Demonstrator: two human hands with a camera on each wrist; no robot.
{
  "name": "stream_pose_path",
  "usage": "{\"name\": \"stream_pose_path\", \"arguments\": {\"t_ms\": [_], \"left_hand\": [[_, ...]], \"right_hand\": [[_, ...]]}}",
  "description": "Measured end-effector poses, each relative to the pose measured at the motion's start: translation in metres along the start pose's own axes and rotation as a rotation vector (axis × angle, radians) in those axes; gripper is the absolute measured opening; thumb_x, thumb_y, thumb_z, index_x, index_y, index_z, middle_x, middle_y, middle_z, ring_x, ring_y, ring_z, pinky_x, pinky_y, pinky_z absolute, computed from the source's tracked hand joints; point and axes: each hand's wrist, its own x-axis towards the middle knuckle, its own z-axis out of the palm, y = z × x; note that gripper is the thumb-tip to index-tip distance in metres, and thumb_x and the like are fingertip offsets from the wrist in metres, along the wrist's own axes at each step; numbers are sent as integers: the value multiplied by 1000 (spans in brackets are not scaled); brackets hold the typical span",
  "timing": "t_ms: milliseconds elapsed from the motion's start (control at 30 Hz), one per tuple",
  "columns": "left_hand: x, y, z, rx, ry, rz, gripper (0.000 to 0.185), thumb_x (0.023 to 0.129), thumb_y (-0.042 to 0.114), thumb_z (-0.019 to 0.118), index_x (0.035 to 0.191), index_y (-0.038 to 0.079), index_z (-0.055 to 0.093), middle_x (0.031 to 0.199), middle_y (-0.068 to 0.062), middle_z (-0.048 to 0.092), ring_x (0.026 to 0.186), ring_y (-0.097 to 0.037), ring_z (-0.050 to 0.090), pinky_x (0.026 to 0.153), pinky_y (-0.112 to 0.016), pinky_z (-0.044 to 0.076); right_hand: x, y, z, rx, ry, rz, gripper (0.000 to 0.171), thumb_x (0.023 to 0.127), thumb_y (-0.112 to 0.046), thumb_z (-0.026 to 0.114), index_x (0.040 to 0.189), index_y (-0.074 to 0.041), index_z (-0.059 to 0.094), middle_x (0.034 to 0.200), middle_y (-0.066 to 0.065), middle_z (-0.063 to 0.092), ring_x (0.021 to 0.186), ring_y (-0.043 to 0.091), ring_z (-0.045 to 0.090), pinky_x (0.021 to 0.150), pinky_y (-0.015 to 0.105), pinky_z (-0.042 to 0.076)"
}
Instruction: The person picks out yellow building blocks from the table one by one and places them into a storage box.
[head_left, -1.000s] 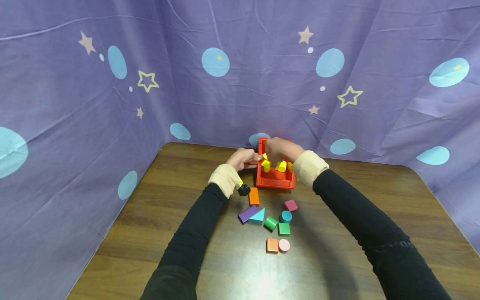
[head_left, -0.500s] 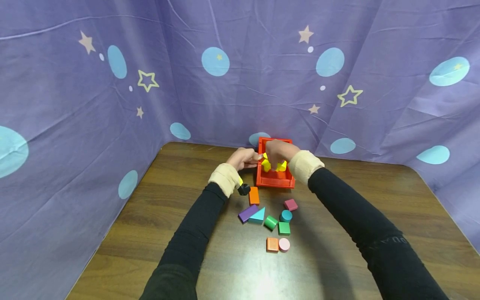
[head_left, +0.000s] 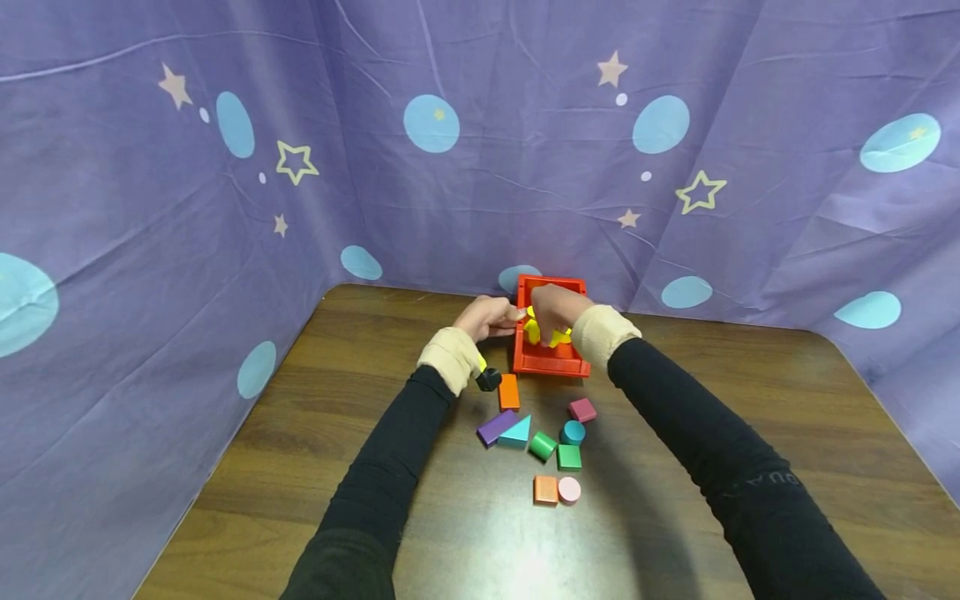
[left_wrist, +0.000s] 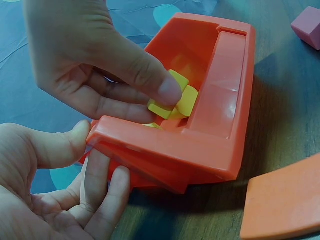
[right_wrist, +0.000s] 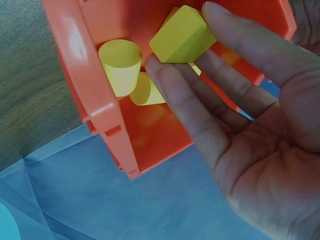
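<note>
A red open bin (head_left: 551, 365) stands at the back of the table with several yellow blocks inside. My left hand (head_left: 483, 317) grips its left wall; in the left wrist view the thumb lies on the rim (left_wrist: 150, 134) and the fingers curl below it. Reaching into the bin, my right hand (head_left: 561, 307) pinches a yellow block (right_wrist: 182, 37) with flat faces between thumb and fingertips. Beside that block, an upright yellow cylinder (right_wrist: 120, 67) and another yellow cylinder (right_wrist: 146, 90) rest in the bin. From the head view, my right hand hides part of the yellow pieces.
In front of the bin lie an orange rectangular block (head_left: 508, 392), a purple block (head_left: 496, 428), a teal triangle (head_left: 516, 433), a green cylinder (head_left: 542, 446), a green square block (head_left: 568, 457) and several other pieces. A purple patterned cloth (head_left: 480, 192) hangs behind the table.
My right hand has shifted slightly left inside the bin, and its forearm has moved with it. My left hand keeps its hold on the bin, and the loose blocks stay put.
</note>
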Motion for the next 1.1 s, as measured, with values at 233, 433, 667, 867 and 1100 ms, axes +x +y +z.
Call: {"name": "stream_pose_path", "arguments": {"t_ms": [233,433,667,867,1100], "left_hand": [[-3,2,1,-27,-2,-19,17,91,3,70,107,-4,71,97,-8,73,97,-21,69,102,-35,58],[-5,3,2,-32,-7,-20,5,92,3,70,87,3,68,77,0,65,93,-18,67,104,-36,57],[-6,2,3,-31,-6,-11,7,91,2,70,85,3,69,73,1,65,84,-15,65,103,-36,57],[-6,1,2,-40,-7,-9,4,91,3,71,87,2,69,76,0,65,86,-16,66,103,-37,57],[-6,1,2,-54,-9,-8,4,91,3,70,95,1,69,77,0,65,82,-16,64,105,-38,57]], "right_hand": [[0,2,4,25,31,3,33,81,-13,87,105,2,70,90,10,67,75,21,62,67,26,57],[1,3,10,28,64,7,33,79,-11,87,102,1,67,91,12,67,69,19,62,60,25,57],[2,2,14,14,96,19,33,76,-11,89,100,0,68,90,11,64,66,18,59,57,24,54],[4,1,16,62,85,43,37,77,-9,88,106,0,67,96,11,65,75,21,59,62,25,55],[5,1,21,69,157,68,46,74,-6,88,113,-2,64,110,13,66,92,25,57,82,35,59]]}}
